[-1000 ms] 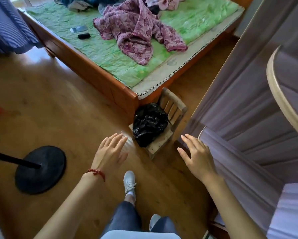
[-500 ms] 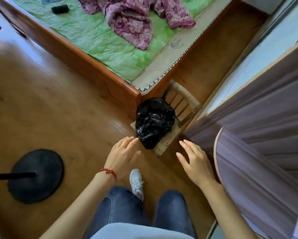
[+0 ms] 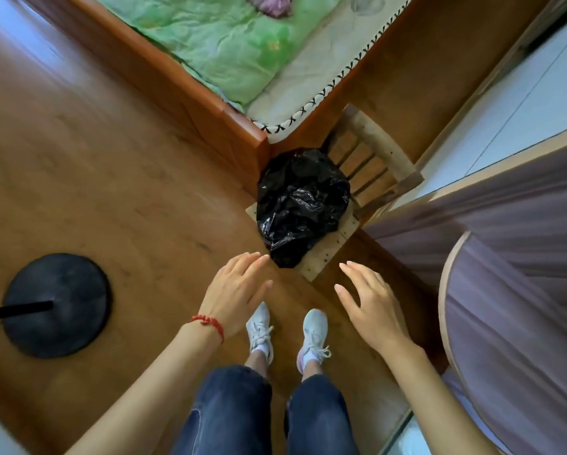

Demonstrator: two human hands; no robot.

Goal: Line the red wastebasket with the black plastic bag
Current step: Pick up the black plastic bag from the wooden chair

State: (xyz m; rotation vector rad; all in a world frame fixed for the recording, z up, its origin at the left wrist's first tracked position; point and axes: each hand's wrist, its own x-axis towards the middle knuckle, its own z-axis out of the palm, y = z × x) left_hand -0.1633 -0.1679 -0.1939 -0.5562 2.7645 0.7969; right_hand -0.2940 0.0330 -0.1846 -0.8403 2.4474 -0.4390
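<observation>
Head view: a crumpled black bag (image 3: 300, 205) sits on a small wooden chair (image 3: 370, 165) (at the bed's (image 3: 209, 47) corner); left hand (image 3: 236, 290) and right hand (image 3: 370, 307), both spread and empty, hover near it.

A small wooden chair (image 3: 370, 165) stands at the bed's (image 3: 190, 77) corner, near centre. A green quilt (image 3: 209, 37) covers the bed toward 12 o'clock. A black stand base (image 3: 57, 307) sits on the wooden floor (image 3: 111, 192) at 8 o'clock. Purple curtains (image 3: 521, 290) hang at 3 o'clock.
</observation>
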